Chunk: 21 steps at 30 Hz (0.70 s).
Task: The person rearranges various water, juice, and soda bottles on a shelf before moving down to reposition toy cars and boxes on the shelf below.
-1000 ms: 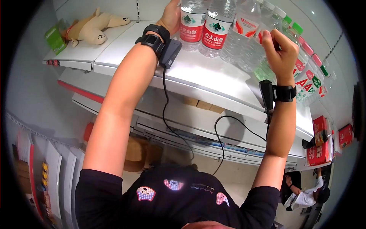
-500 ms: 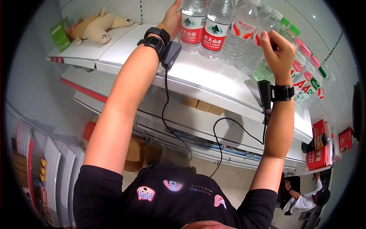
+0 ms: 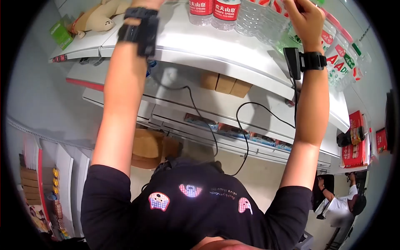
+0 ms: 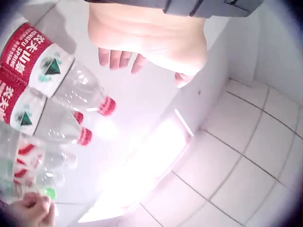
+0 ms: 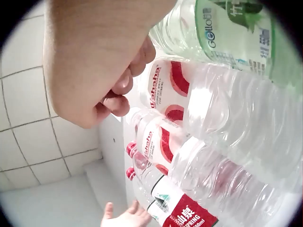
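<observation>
My left hand (image 4: 147, 42), its fingers straight, is over the white shelf (image 3: 183, 41) to the left of the bottles. In the head view the top edge cuts off most of that hand. Two red-labelled Nongfu Spring water bottles (image 3: 225, 14) stand closest to it, apart from its fingers. My right hand (image 3: 307, 21) is raised in front of the bottle row, fingers curled toward the palm around nothing visible. Beside it in the right wrist view are clear Wahaha bottles (image 5: 156, 137) and a green-tinted bottle (image 5: 236, 33).
Toward the right end of the shelf stand bottles with AD labels (image 3: 339, 62). A plush dog (image 3: 93, 21) and a green box (image 3: 61, 35) occupy the left end. Brown boxes (image 3: 225, 83) sit one shelf below. Cables (image 3: 246, 137) hang from both wrists. Another person (image 3: 339, 204) is at lower right.
My left hand has moved left and up in the head view, away from the Nongfu Spring bottles. The right hand keeps its curled shape near the bottles. The shelf appears higher in the view.
</observation>
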Available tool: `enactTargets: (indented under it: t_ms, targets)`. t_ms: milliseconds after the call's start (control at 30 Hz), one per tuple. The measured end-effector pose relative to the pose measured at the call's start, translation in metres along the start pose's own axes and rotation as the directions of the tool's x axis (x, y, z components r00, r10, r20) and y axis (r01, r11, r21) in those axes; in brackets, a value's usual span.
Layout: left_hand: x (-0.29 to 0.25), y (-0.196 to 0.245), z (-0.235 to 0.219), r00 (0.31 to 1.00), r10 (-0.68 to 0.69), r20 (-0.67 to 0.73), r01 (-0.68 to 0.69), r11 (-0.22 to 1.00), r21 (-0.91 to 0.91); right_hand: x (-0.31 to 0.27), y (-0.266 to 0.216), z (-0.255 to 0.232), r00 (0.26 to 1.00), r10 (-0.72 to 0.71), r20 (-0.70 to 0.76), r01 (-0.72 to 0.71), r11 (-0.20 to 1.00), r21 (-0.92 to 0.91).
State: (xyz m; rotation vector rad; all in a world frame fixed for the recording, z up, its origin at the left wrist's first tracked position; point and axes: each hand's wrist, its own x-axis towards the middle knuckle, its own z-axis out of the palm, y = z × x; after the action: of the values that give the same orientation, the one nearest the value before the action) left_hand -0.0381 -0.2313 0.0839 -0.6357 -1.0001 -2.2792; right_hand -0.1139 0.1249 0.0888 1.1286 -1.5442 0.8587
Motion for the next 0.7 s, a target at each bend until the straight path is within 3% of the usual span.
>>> enactTargets:
  t_ms: [33, 67, 100, 133, 167, 200, 233, 267, 333, 400, 467, 500, 567, 600, 667, 700]
  targets:
    - [-0.020, 0.014, 0.011, 0.984, 0.008, 0.176, 0.004, 0.998, -0.064, 0.001, -0.001, -0.001, 1.000, -0.006, 0.012, 0.006, 1.000, 0.001]
    - [-0.060, 0.017, 0.051, 0.985, 0.152, 0.083, -0.164, 0.970, 0.180, 0.001, -0.002, 0.000, 1.000, -0.014, 0.025, 0.014, 1.000, 0.005]
    - [-0.079, 0.027, 0.040, 0.954, 0.168, 0.247, -0.220, 0.954, 0.203, -0.002, -0.005, 0.004, 0.999, -0.025, -0.029, 0.025, 1.000, -0.004]
    - [-0.106, 0.031, 0.045, 0.819, 0.089, 0.567, -0.182, 0.977, 0.110, -0.001, -0.005, 0.003, 0.999, -0.020, -0.034, 0.020, 1.000, 0.003]
    - [-0.109, 0.044, 0.006, 0.689, -0.061, 0.722, -0.156, 0.961, 0.230, 0.000, -0.006, 0.001, 0.999, -0.026, -0.023, 0.027, 1.000, 0.011]
    - [-0.143, 0.036, 0.010, 0.731, -0.130, 0.670, -0.139, 0.933, 0.332, 0.001, -0.007, -0.001, 0.999, -0.033, -0.009, 0.033, 0.999, 0.019]
    - [-0.163, 0.028, 0.000, 0.694, -0.253, 0.674, -0.049, 0.917, 0.395, 0.002, -0.004, -0.002, 1.000, -0.007, -0.002, 0.007, 1.000, 0.020]
    - [-0.187, 0.015, -0.014, 0.733, -0.381, 0.564, 0.100, 0.880, 0.464, 0.002, -0.005, -0.002, 1.000, -0.006, 0.002, 0.006, 1.000, 0.026]
    - [-0.217, -0.011, -0.052, 0.631, -0.685, 0.364, 0.422, 0.697, 0.580, 0.004, -0.007, -0.002, 0.999, -0.051, 0.001, 0.051, 0.998, 0.043]
    - [-0.235, -0.042, -0.082, 0.571, -0.817, 0.084, 0.595, 0.482, 0.643, 0.001, -0.004, 0.001, 0.996, -0.091, -0.023, 0.092, 0.995, 0.032]
    - [-0.248, -0.073, -0.119, 0.638, -0.744, -0.199, 0.654, 0.387, 0.651, 0.002, -0.002, 0.001, 0.997, -0.071, 0.037, 0.071, 0.997, -0.016]
    - [-0.252, -0.084, -0.138, 0.643, -0.739, -0.201, 0.655, 0.394, 0.645, 0.002, -0.008, 0.003, 0.996, -0.078, 0.043, 0.079, 0.997, -0.010]
    - [-0.256, -0.103, -0.170, 0.677, -0.631, -0.378, 0.703, 0.401, 0.587, -0.001, -0.021, 0.007, 0.998, -0.013, -0.059, 0.015, 0.999, 0.037]
    - [-0.254, -0.111, -0.180, 0.685, -0.624, -0.377, 0.699, 0.415, 0.582, -0.001, -0.013, 0.007, 0.998, -0.027, -0.054, 0.030, 0.999, 0.041]
    - [-0.238, -0.124, -0.185, 0.698, -0.536, -0.476, 0.673, 0.261, 0.693, 0.001, 0.012, 0.004, 0.997, -0.024, 0.073, 0.025, 0.999, -0.020]
    - [-0.227, -0.128, -0.183, 0.705, -0.471, -0.530, 0.641, 0.102, 0.761, 0.001, 0.021, 0.012, 0.998, -0.067, -0.011, 0.068, 0.994, 0.084]
